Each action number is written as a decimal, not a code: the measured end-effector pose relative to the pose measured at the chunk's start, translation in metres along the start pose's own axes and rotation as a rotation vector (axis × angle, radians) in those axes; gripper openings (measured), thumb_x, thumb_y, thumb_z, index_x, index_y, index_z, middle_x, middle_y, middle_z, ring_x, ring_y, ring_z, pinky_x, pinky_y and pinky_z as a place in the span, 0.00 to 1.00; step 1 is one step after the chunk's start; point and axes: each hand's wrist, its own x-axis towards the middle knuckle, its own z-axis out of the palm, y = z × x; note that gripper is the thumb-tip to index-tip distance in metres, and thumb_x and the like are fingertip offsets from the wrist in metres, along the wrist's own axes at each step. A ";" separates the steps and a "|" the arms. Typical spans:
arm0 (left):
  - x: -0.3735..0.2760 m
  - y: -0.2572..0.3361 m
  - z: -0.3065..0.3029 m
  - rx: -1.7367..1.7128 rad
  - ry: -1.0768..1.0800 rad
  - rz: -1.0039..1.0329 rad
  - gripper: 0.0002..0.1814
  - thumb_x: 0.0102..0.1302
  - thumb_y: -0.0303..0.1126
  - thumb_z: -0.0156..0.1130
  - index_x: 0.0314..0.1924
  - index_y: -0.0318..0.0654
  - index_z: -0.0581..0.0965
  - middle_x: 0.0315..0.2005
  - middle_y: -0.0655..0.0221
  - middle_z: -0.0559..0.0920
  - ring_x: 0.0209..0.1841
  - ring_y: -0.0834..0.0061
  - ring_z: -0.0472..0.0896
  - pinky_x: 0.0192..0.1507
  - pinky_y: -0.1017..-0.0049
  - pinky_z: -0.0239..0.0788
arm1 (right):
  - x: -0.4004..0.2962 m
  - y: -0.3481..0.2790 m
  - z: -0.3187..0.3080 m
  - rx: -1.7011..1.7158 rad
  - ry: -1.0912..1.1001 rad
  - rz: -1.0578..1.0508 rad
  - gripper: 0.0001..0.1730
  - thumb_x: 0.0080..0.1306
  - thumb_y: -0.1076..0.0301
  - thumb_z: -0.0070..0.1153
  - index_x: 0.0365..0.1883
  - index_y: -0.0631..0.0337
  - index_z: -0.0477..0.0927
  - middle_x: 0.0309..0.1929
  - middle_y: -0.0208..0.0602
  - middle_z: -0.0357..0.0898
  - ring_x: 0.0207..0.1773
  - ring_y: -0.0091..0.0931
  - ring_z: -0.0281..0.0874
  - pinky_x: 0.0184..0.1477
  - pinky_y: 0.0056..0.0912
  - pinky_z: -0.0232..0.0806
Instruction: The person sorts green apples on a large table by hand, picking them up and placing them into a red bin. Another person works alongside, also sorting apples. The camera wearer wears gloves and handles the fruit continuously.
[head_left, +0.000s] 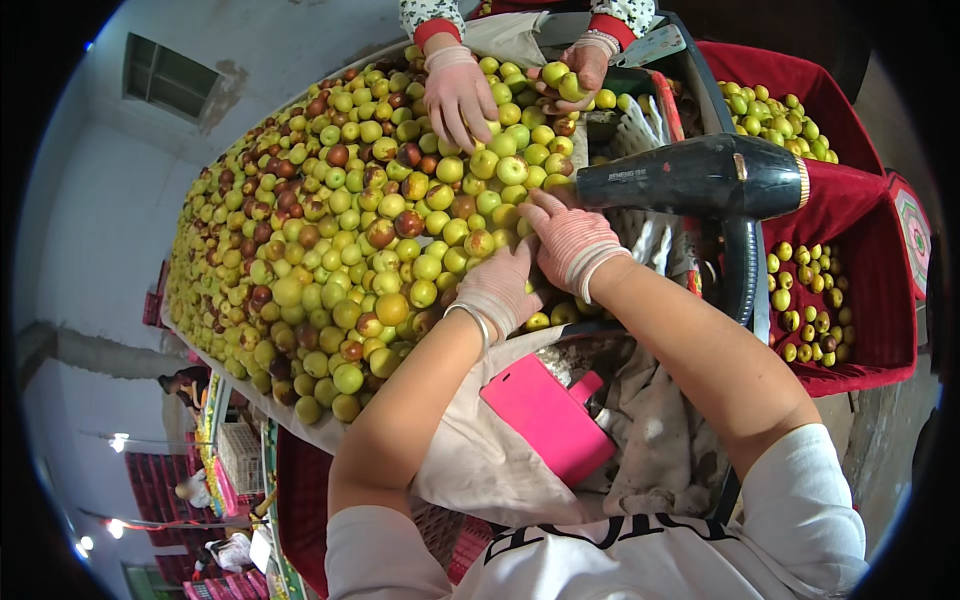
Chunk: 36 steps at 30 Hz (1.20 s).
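Note:
A big heap of green and reddish-brown jujubes (390, 225) covers the cloth-lined table before me. My left hand (499, 289), in a thin striped glove with a bracelet at the wrist, rests at the heap's near edge; whether its fingers hold a fruit cannot be told. Just right of it, my right hand (570, 240), gloved too, reaches onto the fruit with fingers spread and bent, and I see nothing gripped in it. A black hair dryer (675, 180) lies beside my right hand, its nozzle pointing left towards the heap.
Across the heap, a co-worker's gloved hands (459, 97) touch fruit, one holding some jujubes (564, 81). Red-lined bins (877, 315) with jujubes stand at right. A pink phone case (547, 420) lies on cloth near me. White foam netting (637, 127) sits by the dryer.

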 end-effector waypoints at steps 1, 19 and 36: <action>0.007 -0.001 -0.001 -0.052 -0.058 -0.008 0.40 0.58 0.50 0.62 0.65 0.38 0.60 0.51 0.44 0.75 0.50 0.46 0.78 0.52 0.58 0.72 | -0.001 -0.003 0.000 0.018 0.000 -0.006 0.28 0.61 0.68 0.49 0.62 0.54 0.70 0.68 0.42 0.64 0.68 0.39 0.63 0.64 0.44 0.63; 0.033 -0.054 0.022 -1.074 0.318 0.005 0.38 0.60 0.20 0.63 0.69 0.38 0.59 0.59 0.62 0.70 0.57 0.74 0.72 0.56 0.76 0.70 | -0.001 -0.004 0.000 0.157 0.112 -0.335 0.33 0.58 0.72 0.52 0.65 0.53 0.65 0.63 0.44 0.68 0.62 0.41 0.70 0.59 0.43 0.67; 0.107 -0.109 0.005 0.128 0.634 -0.233 0.26 0.61 0.31 0.57 0.61 0.52 0.72 0.59 0.65 0.70 0.57 0.57 0.69 0.60 0.60 0.64 | -0.002 -0.001 -0.009 0.107 -0.030 -0.040 0.26 0.61 0.57 0.59 0.55 0.58 0.70 0.51 0.48 0.74 0.53 0.44 0.76 0.53 0.45 0.69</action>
